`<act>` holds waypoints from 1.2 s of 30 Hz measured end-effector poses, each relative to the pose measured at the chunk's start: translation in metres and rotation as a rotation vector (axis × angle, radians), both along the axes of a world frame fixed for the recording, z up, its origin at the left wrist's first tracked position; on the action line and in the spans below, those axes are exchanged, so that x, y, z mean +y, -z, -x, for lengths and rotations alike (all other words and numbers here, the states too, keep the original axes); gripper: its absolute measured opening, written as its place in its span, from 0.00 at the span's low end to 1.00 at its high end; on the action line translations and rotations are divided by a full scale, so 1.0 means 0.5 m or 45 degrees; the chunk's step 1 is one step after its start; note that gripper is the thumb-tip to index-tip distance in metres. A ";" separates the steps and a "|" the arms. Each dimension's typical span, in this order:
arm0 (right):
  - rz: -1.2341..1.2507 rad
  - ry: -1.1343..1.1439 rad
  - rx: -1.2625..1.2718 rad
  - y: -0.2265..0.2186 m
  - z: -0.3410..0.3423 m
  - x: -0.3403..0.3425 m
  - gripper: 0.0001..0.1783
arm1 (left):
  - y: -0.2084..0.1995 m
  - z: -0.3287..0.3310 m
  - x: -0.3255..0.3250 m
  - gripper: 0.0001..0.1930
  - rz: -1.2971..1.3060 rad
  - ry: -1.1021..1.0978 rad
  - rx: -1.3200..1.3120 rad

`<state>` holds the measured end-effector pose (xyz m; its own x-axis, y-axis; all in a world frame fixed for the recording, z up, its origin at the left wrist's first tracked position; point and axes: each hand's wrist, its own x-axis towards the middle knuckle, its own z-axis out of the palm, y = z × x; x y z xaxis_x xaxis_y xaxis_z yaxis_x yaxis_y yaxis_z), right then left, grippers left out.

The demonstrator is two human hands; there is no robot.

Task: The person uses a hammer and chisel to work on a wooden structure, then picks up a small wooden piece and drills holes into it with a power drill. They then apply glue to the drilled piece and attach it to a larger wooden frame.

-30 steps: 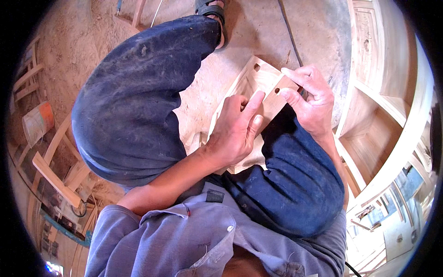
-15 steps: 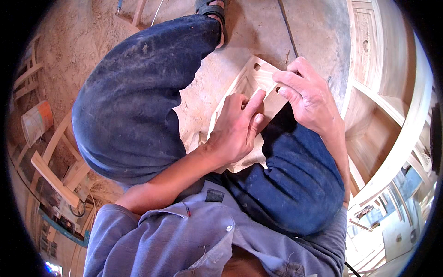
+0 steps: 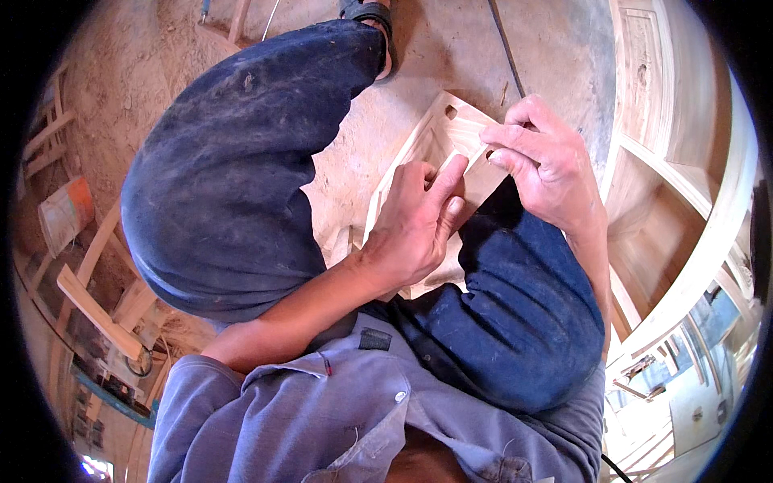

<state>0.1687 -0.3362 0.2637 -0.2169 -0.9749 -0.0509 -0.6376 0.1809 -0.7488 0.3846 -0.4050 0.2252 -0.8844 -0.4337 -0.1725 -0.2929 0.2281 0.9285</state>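
Observation:
A pale wooden piece (image 3: 485, 182), shaped like a frame or shallow box with round holes near its far corners, lies tilted between my legs and against my right thigh. My left hand (image 3: 412, 221) is wrapped over its near right side, index finger stretched along the wood and thumb against the edge. At the right corner, beside a dark hole, my right hand (image 3: 547, 157) is closed in a pinch, its fingertips touching the wood. Whatever small thing those fingertips hold, if any, cannot be made out. My left hand and wrist cover part of the piece.
Large wooden panelled furniture (image 3: 668, 153) stands close on my right. To the left are a white and orange bucket (image 3: 66, 216) and wooden frame pieces (image 3: 98, 312) on the dusty floor (image 3: 137, 97). A dark thin rod (image 3: 506, 47) lies beyond the wooden piece.
Very little differs. My right hand and the wooden piece's far end sit slightly further right, along with a small shift of the whole view. Both hands keep their grip.

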 end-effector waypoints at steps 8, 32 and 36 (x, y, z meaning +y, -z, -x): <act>-0.055 0.411 -0.430 0.031 -0.013 0.018 0.16 | -0.008 0.001 -0.003 0.24 0.012 0.015 -0.033; 0.018 0.335 -0.258 0.015 -0.022 0.008 0.08 | -0.016 0.001 -0.007 0.25 0.059 0.087 -0.113; -0.096 0.151 -0.101 0.006 -0.019 -0.001 0.10 | -0.011 0.004 -0.007 0.26 0.068 0.093 -0.087</act>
<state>0.1780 -0.3364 0.2607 -0.3230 -0.9354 -0.1442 -0.5476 0.3090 -0.7776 0.3827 -0.4087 0.2308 -0.9011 -0.3784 -0.2117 -0.3356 0.2996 0.8931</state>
